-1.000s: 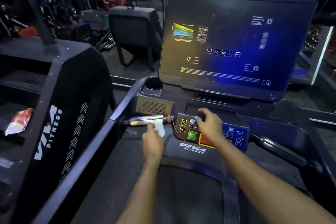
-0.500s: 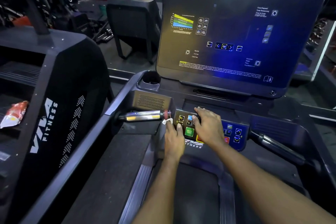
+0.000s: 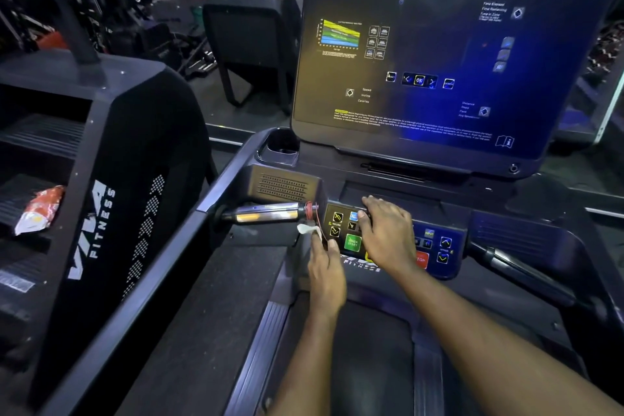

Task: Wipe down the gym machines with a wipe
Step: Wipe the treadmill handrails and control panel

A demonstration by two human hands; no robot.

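I stand on a black treadmill with a big dark console screen (image 3: pixel 439 61). Below it sits the button panel (image 3: pixel 341 230) with a green quick-start key. My left hand (image 3: pixel 326 267) holds a small white wipe (image 3: pixel 307 230) against the panel's left edge, just under the chrome handlebar grip (image 3: pixel 266 213). The wipe sticks out past my fingertips. My right hand (image 3: pixel 388 236) lies flat over the middle of the panel, fingers spread and fairly straight, covering several buttons.
A second black machine marked VIVA FITNESS (image 3: pixel 94 230) stands close on the left, with a red and white packet (image 3: pixel 39 209) on its step. A cup holder (image 3: pixel 282 147) sits left of the screen. The right handlebar (image 3: pixel 526 273) runs along the right. More gym gear fills the background.
My left hand moved right from under the chrome grip to the panel's left edge with the wipe. The right hand stayed on the panel. The view drew closer to the console.
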